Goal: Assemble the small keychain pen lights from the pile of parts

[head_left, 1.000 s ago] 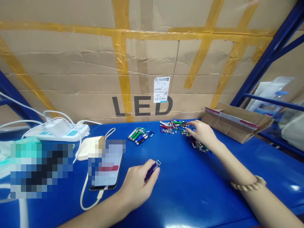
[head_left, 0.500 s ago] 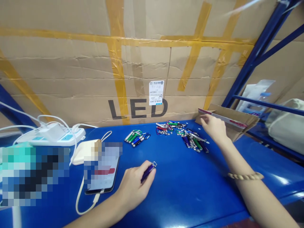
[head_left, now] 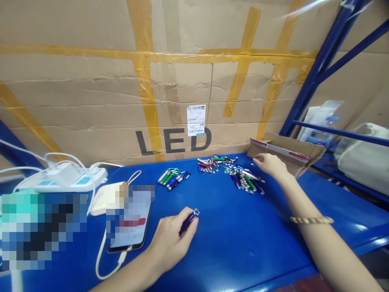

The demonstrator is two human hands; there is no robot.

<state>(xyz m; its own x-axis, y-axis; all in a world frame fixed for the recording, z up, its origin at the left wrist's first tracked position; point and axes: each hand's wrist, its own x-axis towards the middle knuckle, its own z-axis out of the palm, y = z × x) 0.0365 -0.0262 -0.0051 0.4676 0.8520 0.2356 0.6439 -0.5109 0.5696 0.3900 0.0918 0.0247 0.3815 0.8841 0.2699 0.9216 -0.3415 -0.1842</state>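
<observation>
My left hand (head_left: pixel 172 233) is wrapped round a purple mini flashlight (head_left: pixel 187 222), whose square metal loop sticks out past the fingers. At the front edge of a low open cardboard box (head_left: pixel 288 152), my right hand (head_left: pixel 271 165) has its fingers curled together close above the table; what is between the fingertips, if anything, is hidden. Left of it lies a heap of keychain flashlights (head_left: pixel 247 180) in purple, green and silver. Behind that is a second pile (head_left: pixel 212 163) with red and green ones. Several green, blue and silver flashlights (head_left: pixel 172 178) lie side by side farther left.
On the left of the blue table (head_left: pixel 225 243) are a phone (head_left: pixel 130 223) on a charging cable, a cream power bank (head_left: pixel 105 198) and a white power strip (head_left: pixel 88 180). A large taped carton (head_left: pixel 106 101) stands behind. Blue rack posts (head_left: pixel 322 73) rise at the right.
My right hand has lowered slightly toward the table beside the box. The left hand keeps its hold on the purple flashlight. The whole view has shifted a little.
</observation>
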